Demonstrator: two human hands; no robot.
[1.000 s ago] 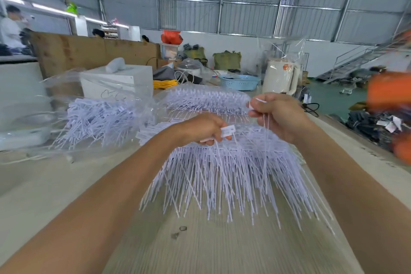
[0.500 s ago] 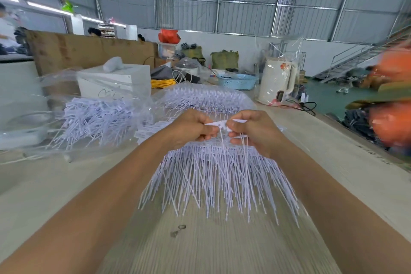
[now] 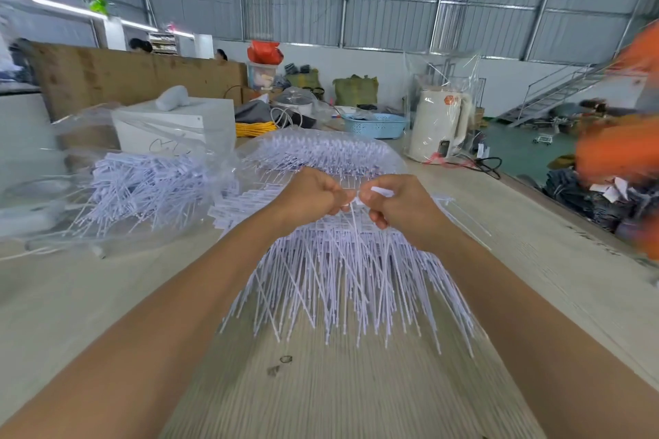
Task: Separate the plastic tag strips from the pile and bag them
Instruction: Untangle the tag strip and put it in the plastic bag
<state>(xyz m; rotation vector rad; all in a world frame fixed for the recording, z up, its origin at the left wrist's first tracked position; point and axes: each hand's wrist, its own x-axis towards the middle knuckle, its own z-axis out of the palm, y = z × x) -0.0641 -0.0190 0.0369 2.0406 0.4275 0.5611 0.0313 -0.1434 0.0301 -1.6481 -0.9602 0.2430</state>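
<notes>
Hands: our left hand (image 3: 313,194) and right hand (image 3: 399,205) now meet knuckle to knuckle above the pile (image 3: 342,271); a second ago the right hand was raised and drawn off to the right.
Meaning for the task: we judge that one strip has been pulled clear and that we are back at the pile for the next; separation is in hand and bagging of this batch is not yet begun.
Left hand pose: fingers curled inward, pinching the flat white head of a tag strip (image 3: 353,201) between thumb and forefinger; forearm reaches in from lower left.
Right hand pose: fingers likewise curled, nipping white plastic at the same spot; which strip each hand holds we cannot tell.
Tag strips: fanned on the tabletop (image 3: 107,296) directly under both hands, heads toward the hands, thin tails spread toward us.
Bags: one clear bag (image 3: 142,185) of strips lies left of the pile, a second filled bag (image 3: 321,150) just behind it.
Background: a white kettle (image 3: 438,125) and a blue basket (image 3: 374,125) stand further back.
</notes>
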